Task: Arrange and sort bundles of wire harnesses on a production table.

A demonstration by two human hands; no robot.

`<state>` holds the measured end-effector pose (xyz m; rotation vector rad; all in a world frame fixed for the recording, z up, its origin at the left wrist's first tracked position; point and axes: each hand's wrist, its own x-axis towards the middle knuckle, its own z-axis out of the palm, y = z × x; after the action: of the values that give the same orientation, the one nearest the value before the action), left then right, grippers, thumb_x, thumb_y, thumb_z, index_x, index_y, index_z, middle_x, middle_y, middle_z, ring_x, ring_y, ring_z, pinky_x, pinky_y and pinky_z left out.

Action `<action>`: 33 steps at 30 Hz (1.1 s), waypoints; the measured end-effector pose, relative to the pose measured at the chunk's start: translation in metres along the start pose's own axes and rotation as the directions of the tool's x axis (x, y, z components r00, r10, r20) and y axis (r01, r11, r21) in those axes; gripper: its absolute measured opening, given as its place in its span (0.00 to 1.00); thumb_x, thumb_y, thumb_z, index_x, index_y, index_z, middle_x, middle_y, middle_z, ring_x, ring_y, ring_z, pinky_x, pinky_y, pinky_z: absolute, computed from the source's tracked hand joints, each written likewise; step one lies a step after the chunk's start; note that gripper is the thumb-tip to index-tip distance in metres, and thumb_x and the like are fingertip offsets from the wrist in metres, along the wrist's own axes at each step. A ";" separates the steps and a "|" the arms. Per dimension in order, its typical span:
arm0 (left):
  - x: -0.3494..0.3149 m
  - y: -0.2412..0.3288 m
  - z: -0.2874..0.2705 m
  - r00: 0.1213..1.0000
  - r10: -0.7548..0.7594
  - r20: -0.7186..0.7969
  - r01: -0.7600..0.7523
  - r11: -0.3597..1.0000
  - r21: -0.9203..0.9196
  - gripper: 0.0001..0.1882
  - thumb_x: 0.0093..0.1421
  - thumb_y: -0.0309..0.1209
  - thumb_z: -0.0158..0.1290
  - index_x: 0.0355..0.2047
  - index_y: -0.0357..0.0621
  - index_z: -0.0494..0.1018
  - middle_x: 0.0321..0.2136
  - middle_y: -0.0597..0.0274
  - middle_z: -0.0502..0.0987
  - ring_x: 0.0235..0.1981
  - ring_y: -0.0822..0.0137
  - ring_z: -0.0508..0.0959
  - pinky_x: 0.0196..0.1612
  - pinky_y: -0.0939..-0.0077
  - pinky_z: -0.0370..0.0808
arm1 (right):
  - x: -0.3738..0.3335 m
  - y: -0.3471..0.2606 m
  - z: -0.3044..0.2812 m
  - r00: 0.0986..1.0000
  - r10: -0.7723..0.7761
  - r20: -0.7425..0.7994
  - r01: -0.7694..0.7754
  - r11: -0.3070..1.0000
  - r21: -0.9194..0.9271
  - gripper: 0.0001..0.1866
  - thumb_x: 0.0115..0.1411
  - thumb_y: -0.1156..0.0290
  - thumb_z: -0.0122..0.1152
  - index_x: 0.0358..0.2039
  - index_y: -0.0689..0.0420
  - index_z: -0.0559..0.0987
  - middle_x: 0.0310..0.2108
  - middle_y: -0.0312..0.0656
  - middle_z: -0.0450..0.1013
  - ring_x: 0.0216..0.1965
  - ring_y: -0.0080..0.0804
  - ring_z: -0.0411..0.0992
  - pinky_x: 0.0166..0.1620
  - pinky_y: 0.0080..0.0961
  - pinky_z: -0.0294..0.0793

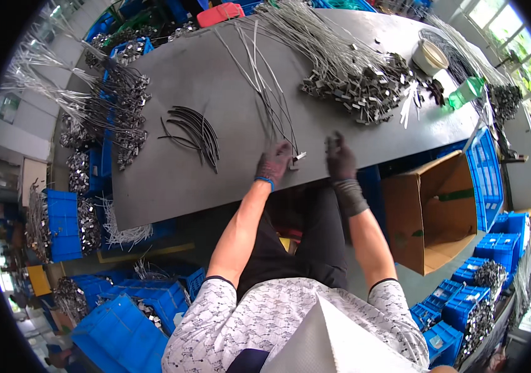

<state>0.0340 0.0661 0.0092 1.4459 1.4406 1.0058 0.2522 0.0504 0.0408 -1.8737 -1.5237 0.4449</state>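
Observation:
My left hand (274,164), in a dark glove with a blue cuff edge, is closed at the near ends of a few thin cables (256,73) by the table's front edge. White and dark connectors (299,156) stick out beside its fingertips. The cables stretch away across the table, dark near the hand and silvery farther off. To the right, my gloved right hand (342,160) hovers by the edge, its fingers somewhat apart and nothing visible in them. A loose group of short black tubes (197,133) lies on the table to the left.
A large pile of cables with connectors (365,87) covers the grey table's (178,74) far right. Near it are a white tub (430,57) and a green bottle (466,93). An open cardboard box (402,217) stands right of my legs. Blue crates (122,336) surround the table.

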 end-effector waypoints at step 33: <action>-0.011 -0.024 -0.105 0.885 -0.439 0.156 0.396 0.532 -0.748 0.10 0.63 0.35 0.59 0.42 0.48 0.74 0.28 0.68 0.77 0.26 0.73 0.77 0.28 0.77 0.76 | -0.469 0.297 -0.158 0.059 0.826 0.561 -0.367 0.540 -0.757 0.16 0.63 0.58 0.54 0.33 0.56 0.84 0.31 0.48 0.79 0.32 0.44 0.78 0.34 0.45 0.75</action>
<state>-0.0737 0.0571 0.0208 0.4036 1.0784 1.1339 0.4471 -0.4693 -0.1183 -2.8905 -1.2446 2.0645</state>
